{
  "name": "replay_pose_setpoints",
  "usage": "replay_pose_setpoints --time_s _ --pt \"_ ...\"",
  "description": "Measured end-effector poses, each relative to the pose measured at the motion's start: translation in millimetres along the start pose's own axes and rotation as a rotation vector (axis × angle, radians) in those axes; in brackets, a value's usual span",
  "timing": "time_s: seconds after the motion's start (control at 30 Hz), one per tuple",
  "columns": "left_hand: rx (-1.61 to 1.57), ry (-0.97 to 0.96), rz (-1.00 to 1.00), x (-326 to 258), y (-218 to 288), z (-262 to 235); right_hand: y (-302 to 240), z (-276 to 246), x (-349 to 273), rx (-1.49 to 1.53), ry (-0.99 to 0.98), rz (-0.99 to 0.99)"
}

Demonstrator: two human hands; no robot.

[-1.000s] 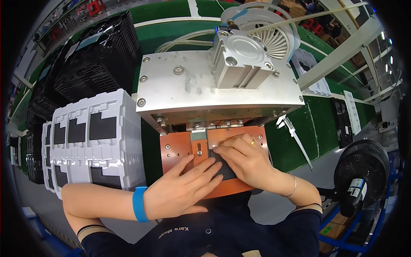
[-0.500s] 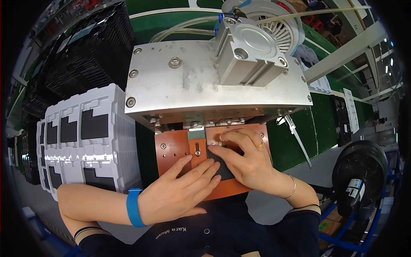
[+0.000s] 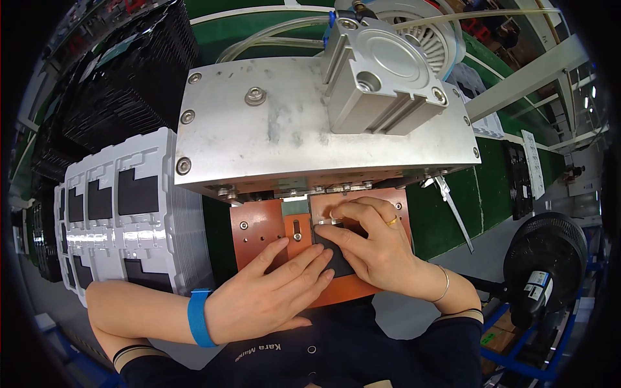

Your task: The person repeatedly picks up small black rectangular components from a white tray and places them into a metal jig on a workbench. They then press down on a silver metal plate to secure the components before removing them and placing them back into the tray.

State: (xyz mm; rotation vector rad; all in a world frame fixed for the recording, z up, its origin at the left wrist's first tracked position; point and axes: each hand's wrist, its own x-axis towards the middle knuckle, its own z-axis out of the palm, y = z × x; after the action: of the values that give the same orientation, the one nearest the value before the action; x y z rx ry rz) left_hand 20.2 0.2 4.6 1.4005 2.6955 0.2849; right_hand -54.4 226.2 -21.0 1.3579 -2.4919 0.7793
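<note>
A flat black piece (image 3: 343, 264) lies on the orange fixture plate (image 3: 259, 223) below a silver metal press (image 3: 259, 129). My left hand (image 3: 278, 291) rests with its fingers stretched out, their tips on the near left part of the black piece. Above the piece, my right hand (image 3: 375, 246) is curled, thumb and index finger drawn close together beside a small shiny bit (image 3: 330, 222). Whether those fingers grip that bit is hard to see. Part of the black piece is hidden under both hands.
White trays (image 3: 149, 233) holding black cut pieces are stacked at left, with black trays (image 3: 129, 84) behind. A pneumatic cylinder (image 3: 388, 71) tops the press. Calipers (image 3: 453, 210) lie on the green bench at right. A black fan-like device (image 3: 543, 258) stands farther right.
The view has shifted slightly, so the press looks a little larger. Both hands stay nearly in place, with only slight finger movement over the black piece.
</note>
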Motion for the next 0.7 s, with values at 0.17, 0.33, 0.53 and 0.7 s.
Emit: replay_pose_setpoints --time_s 0.17,0.33,0.53,0.7 --pt "0.031 -0.014 0.002 -0.3 -0.3 -2.5 0.6 -6.5 1.4 -0.032 0.034 0.070" --pt "-0.041 -0.017 -0.009 -1.0 -3.0 0.9 -5.3 -28.5 -33.2 0.122 -0.038 0.143" --pt "-0.100 0.013 -0.049 2.2 -12.2 1.5 7.1 -23.8 -27.2 0.106 -0.038 0.112" --pt "-0.072 0.047 -0.098 8.1 -24.9 4.1 20.6 -21.7 -12.0 0.134 0.002 0.081"
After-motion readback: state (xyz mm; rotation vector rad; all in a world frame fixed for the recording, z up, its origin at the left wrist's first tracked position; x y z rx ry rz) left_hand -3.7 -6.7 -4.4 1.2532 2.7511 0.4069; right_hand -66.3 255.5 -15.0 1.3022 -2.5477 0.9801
